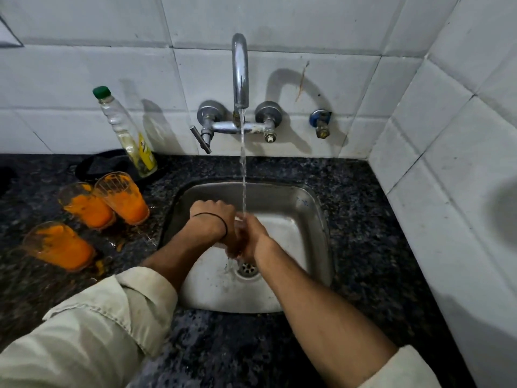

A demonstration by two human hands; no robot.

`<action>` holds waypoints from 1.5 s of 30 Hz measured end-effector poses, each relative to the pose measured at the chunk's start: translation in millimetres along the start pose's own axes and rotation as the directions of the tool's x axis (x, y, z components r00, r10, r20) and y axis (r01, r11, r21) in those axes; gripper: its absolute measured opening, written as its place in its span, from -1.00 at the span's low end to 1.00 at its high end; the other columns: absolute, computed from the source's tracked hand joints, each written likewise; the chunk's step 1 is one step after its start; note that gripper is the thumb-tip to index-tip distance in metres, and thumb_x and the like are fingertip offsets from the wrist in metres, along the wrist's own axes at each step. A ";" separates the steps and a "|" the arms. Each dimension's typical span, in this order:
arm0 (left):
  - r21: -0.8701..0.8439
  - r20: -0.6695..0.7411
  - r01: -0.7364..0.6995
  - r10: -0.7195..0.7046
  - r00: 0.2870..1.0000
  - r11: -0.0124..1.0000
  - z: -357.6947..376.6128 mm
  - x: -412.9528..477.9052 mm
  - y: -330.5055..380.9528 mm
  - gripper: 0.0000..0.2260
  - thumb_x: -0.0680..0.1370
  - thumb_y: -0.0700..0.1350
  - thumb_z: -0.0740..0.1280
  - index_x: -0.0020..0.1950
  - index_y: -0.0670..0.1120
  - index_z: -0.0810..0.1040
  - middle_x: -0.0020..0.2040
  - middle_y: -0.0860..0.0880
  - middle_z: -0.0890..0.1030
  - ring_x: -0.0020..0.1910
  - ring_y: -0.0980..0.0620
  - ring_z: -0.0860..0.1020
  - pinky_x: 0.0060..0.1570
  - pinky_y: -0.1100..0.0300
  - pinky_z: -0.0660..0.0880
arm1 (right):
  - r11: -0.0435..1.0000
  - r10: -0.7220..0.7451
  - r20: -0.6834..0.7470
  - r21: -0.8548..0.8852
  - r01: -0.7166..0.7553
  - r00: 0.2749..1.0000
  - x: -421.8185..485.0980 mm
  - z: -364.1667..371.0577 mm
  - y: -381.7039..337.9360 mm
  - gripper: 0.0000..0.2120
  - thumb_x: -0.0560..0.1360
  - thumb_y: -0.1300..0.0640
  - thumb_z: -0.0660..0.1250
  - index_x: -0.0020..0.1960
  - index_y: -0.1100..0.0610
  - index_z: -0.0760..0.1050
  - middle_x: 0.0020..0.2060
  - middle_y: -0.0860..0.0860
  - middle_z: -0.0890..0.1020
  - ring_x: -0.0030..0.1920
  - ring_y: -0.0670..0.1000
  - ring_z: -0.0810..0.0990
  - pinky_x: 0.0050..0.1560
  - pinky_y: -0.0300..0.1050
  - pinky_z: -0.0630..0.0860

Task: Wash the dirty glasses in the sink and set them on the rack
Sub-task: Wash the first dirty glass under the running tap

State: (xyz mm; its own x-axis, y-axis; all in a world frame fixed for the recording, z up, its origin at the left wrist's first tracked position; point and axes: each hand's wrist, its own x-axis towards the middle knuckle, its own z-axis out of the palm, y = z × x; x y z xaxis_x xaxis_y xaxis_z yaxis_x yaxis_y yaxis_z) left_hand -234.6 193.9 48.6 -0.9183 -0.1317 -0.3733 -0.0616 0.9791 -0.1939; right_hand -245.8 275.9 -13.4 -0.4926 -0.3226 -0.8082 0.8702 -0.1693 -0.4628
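A clear plastic bottle (127, 133) with a green cap and yellow label leans against the white tiled wall (84, 79), left of the chrome tap (240, 71). A small blue-collared valve (321, 123) sits on the wall right of the tap. Dark speckled granite countertop (363, 219) lies below the tap, with orange smears at its left.

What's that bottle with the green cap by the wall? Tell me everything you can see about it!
The clear plastic bottle with the green screw cap is tall and slim, with a ribbed neck and a yellow label low on its side. It looks nearly empty, with only a little pale liquid near the bottom. It stands on the dark speckled stone counter, leaning toward the white tiled wall, behind the orange-smeared glasses. No hand touches it.
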 end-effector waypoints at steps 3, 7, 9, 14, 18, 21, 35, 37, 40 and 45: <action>-0.006 0.100 0.035 -0.034 0.994 0.999 8.9 -2.3 -3.9 -0.44 0.25 0.24 0.55 0.16 0.03 0.58 0.01 -0.01 0.60 0.05 -0.04 0.60 0.04 0.06 0.54 | 0.990 -0.024 -0.024 -0.142 0.020 0.999 0.0 3.7 6.8 -0.72 0.52 -0.04 0.36 0.04 0.17 0.59 -0.33 0.09 0.60 -0.49 0.00 0.51 -0.58 -0.26 0.40; -0.400 0.163 -0.063 0.139 0.977 0.914 27.1 2.3 -22.9 -0.49 0.32 0.14 0.57 0.19 0.04 0.54 0.02 0.05 0.61 0.00 0.01 0.60 -0.06 0.15 0.50 | 0.884 -0.289 -0.153 -0.421 0.202 0.945 3.4 5.0 -2.3 -0.78 0.49 -0.01 0.41 -0.09 0.17 0.65 -0.24 0.12 0.71 -0.24 0.12 0.67 -0.29 -0.09 0.62; -0.759 0.160 -0.088 0.316 0.935 0.645 42.5 3.2 -35.4 -0.54 0.43 0.06 0.51 0.26 0.02 0.48 0.12 0.03 0.58 0.11 -0.01 0.58 -0.04 0.15 0.53 | 0.627 -0.486 -0.059 -0.718 0.301 0.872 0.1 1.8 -12.4 -0.72 0.51 -0.02 0.36 -0.28 0.13 0.60 -0.38 0.03 0.69 -0.28 0.06 0.68 -0.11 -0.04 0.65; -0.989 0.147 0.134 0.435 0.888 0.061 67.3 -4.1 -35.1 -0.47 0.32 0.15 0.50 0.24 0.03 0.54 0.20 -0.01 0.63 0.19 0.01 0.59 0.04 0.07 0.55 | 0.135 -0.524 0.359 -0.860 0.492 0.772 -31.2 0.4 -42.2 -0.67 0.49 0.05 0.36 -0.40 0.17 0.60 -0.50 0.01 0.62 -0.46 -0.05 0.57 -0.23 -0.07 0.56; -0.964 -0.109 -0.071 0.138 0.984 -0.255 61.0 0.3 -10.3 -0.64 0.30 -0.14 0.56 0.05 -0.16 0.60 -0.07 -0.10 0.68 -0.03 0.00 0.65 0.08 0.00 0.56 | -0.059 -0.666 0.360 -0.899 0.434 0.654 -40.8 13.1 -48.9 -0.63 0.53 -0.05 0.30 -0.40 0.08 0.53 -0.38 -0.01 0.67 -0.24 0.04 0.66 0.10 0.01 0.49; -0.956 -0.287 -0.291 -0.238 0.928 0.016 49.5 2.4 15.5 -0.77 0.48 -0.21 0.46 0.09 -0.05 0.54 -0.12 0.05 0.65 -0.15 0.17 0.61 -0.16 0.25 0.55 | -0.103 -0.835 0.248 -0.947 0.304 0.491 -45.6 23.1 -41.0 -0.60 0.62 -0.14 0.19 -0.16 0.09 0.62 -0.20 0.07 0.67 -0.10 0.13 0.62 0.08 0.01 0.44; -0.947 -0.314 -0.288 -0.215 0.925 0.145 22.3 12.3 10.5 -0.88 0.46 -0.09 0.43 -0.07 -0.06 0.55 -0.21 0.01 0.64 -0.20 0.10 0.60 -0.20 0.19 0.55 | -0.095 -0.818 0.293 -0.917 0.386 0.494 -63.0 30.2 -61.3 -0.53 0.62 -0.15 0.20 -0.35 0.11 0.50 -0.45 -0.04 0.52 -0.32 0.05 0.53 0.03 0.01 0.49; -0.928 -0.359 -0.307 -0.277 0.891 0.212 20.1 15.9 18.1 -0.91 0.57 -0.18 0.35 0.06 -0.12 0.54 -0.11 0.01 0.61 -0.13 0.09 0.57 -0.16 0.24 0.55 | -0.167 -0.839 0.289 -0.943 0.286 0.461 -63.2 34.6 -56.0 -0.57 0.63 -0.16 0.18 -0.29 0.08 0.45 -0.37 -0.03 0.52 -0.27 0.05 0.50 0.09 0.05 0.44; -0.948 -0.318 -0.317 -0.072 0.945 0.021 20.5 14.7 7.9 -0.83 0.48 -0.26 0.45 0.02 -0.11 0.55 -0.15 0.00 0.66 -0.12 0.13 0.62 -0.16 0.31 0.54 | -0.212 -0.779 0.372 -0.914 0.346 0.505 -66.9 27.7 -68.3 -0.59 0.61 -0.09 0.24 -0.29 0.14 0.58 -0.34 0.03 0.64 -0.26 0.07 0.61 -0.01 0.02 0.56; -0.936 -0.293 -0.245 0.175 0.940 -0.251 17.9 9.0 -14.6 -0.71 0.31 -0.18 0.51 0.00 -0.14 0.59 -0.18 -0.04 0.68 -0.18 0.05 0.64 -0.09 0.12 0.57 | -0.032 -0.600 0.542 -0.751 0.660 0.588 -78.2 11.4 -88.0 -0.61 0.59 -0.01 0.33 -0.38 0.11 0.60 -0.52 -0.08 0.61 -0.47 -0.15 0.57 -0.23 -0.18 0.57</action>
State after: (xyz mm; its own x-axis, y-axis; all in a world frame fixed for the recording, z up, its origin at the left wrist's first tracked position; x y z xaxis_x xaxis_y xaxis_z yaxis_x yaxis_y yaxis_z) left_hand -235.0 175.6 31.8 -0.9885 0.0927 -0.1194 -0.1260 -0.0686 0.9897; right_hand -283.7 305.4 94.6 -0.8049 -0.5934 -0.0002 -0.3624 0.4919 -0.7916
